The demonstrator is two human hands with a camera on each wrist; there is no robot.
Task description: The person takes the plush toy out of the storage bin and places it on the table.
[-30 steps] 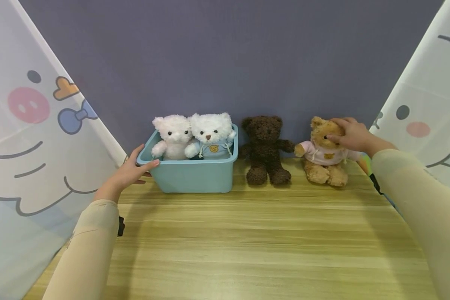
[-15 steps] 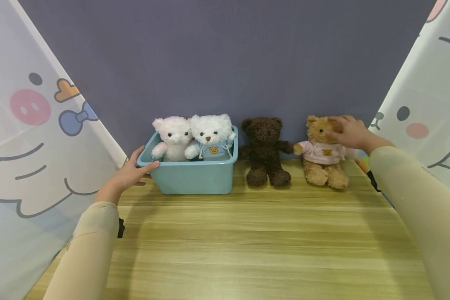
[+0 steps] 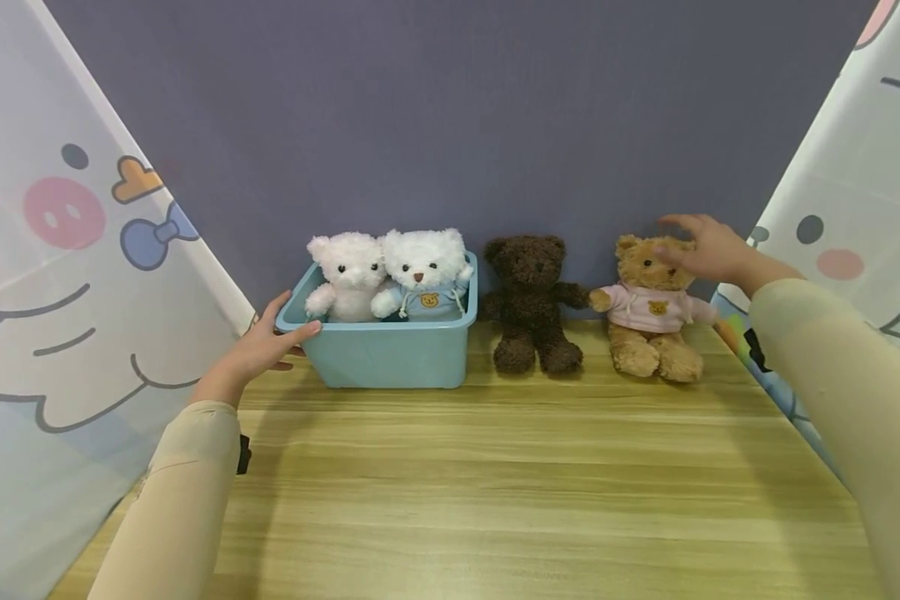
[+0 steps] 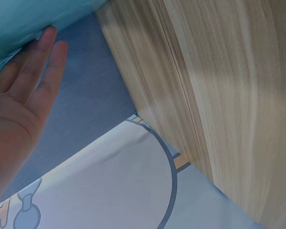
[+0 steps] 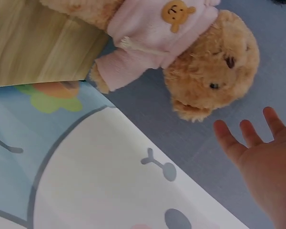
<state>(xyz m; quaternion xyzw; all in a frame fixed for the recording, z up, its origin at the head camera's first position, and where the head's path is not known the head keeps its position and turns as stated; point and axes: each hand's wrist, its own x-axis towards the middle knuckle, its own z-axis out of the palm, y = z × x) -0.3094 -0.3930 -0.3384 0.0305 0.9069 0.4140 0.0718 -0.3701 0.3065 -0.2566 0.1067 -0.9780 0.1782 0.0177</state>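
Note:
My left hand (image 3: 258, 346) rests on the left front corner of a light blue plastic tub (image 3: 390, 358), thumb along the front rim. In the left wrist view its straight fingers (image 4: 47, 78) lie against the tub's side. A pinkish white teddy bear (image 3: 348, 267) and a white teddy bear in a blue hoodie (image 3: 423, 267) sit in the tub. My right hand (image 3: 708, 250) is held beside the head of a tan teddy bear in a pink hoodie (image 3: 652, 304). In the right wrist view its spread fingers are apart from this bear.
A dark brown teddy bear (image 3: 531, 300) sits between the tub and the tan bear. Behind them rises a grey backdrop (image 3: 450, 125). White printed cloths (image 3: 82, 317) hang at both sides of the wooden table (image 3: 495, 467).
My right hand has come off the tan bear's head, rising slightly to the right. The bear's head has tipped a little and its face shows more. My left hand stays on the tub.

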